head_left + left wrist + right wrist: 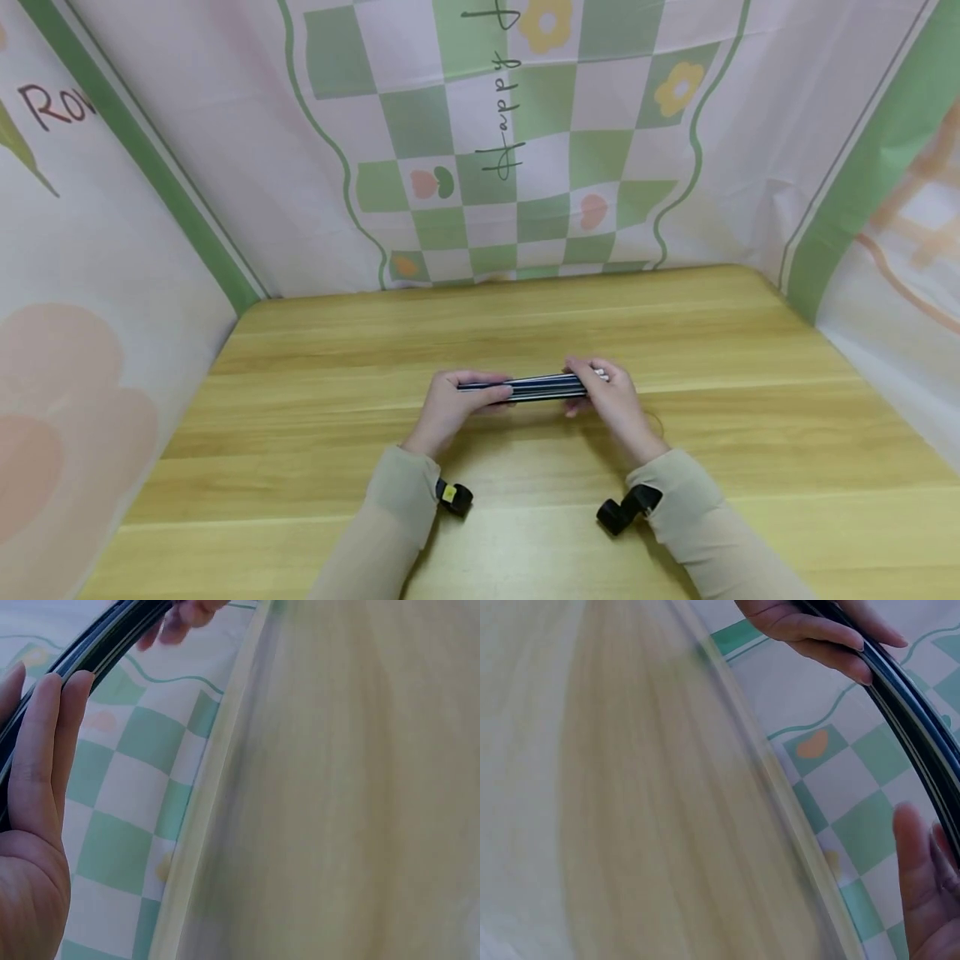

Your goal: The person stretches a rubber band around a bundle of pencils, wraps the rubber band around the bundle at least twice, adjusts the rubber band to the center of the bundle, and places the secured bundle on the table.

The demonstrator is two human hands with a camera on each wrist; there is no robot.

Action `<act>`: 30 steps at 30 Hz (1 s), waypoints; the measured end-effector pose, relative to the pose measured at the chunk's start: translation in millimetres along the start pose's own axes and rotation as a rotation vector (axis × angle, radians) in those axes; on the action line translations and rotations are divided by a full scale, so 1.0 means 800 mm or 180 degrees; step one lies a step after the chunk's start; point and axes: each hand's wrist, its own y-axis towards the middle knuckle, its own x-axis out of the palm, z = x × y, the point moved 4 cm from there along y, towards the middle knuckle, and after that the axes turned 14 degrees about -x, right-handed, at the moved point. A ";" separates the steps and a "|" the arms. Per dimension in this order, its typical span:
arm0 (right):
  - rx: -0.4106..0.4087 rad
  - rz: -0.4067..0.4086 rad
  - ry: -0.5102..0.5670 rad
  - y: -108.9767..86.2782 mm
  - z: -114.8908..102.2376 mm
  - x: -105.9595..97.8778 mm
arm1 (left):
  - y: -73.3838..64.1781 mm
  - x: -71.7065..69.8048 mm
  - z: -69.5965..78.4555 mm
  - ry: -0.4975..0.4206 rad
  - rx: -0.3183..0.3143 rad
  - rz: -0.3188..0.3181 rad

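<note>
A bundle of long, thin dark sticks (pixel 546 387) with pale stripes is held level above the table, a hand at each end. Their exact kind is unclear. My left hand (pixel 448 407) grips the left end, thumb along the near side. In the left wrist view that hand's fingers (pixel 36 772) lie against the dark bundle (pixel 124 637). My right hand (pixel 617 404) holds the right end, where small white tips show by its fingers. The right wrist view shows the bundle (pixel 909 705) running between both hands, looking bent there.
A thin tan loop (pixel 659 422), like a rubber band, shows beside the right wrist. The wooden table (pixel 300 417) reaches back to a checkered cloth wall (pixel 487 221). Cloth walls also stand at left and right. Black wrist cameras (pixel 456 498) sit below both hands.
</note>
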 end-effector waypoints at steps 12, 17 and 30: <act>-0.0190 0.0200 0.0146 -0.006 -0.007 0.002 | 0.000 0.003 -0.004 0.0027 0.0094 -0.0038; -0.0141 0.0218 0.0135 -0.008 -0.008 0.003 | -0.001 0.003 -0.004 -0.0012 0.0074 0.0018; -0.0077 -0.0427 -0.0661 0.000 -0.017 -0.006 | 0.002 0.001 -0.003 -0.0105 0.0140 0.0052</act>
